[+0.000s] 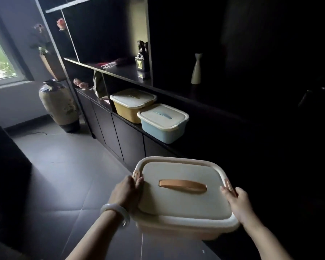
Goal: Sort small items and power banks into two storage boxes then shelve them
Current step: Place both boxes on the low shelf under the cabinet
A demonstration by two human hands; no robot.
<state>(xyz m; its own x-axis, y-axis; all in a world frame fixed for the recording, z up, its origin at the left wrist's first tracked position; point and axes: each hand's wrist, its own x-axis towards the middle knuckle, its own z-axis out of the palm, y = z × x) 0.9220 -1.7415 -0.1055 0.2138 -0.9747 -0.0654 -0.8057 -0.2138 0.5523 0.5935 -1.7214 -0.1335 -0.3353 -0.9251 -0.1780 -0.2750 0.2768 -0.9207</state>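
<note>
Both hands, my left hand (129, 192) and right hand (238, 205), gripping the smooth plastic pink box (184, 201) by its rounded edges, approaching the dark shelf (131, 126), open ledge beside the blue box (162, 122).

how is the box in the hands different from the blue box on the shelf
The carried box has a pinkish base and an orange lid handle; the blue box has a light blue base and a blue handle. The carried box is held at its sides by the left hand and right hand; the blue box sits on the shelf beside a yellow box. Both have closed cream lids.
</note>
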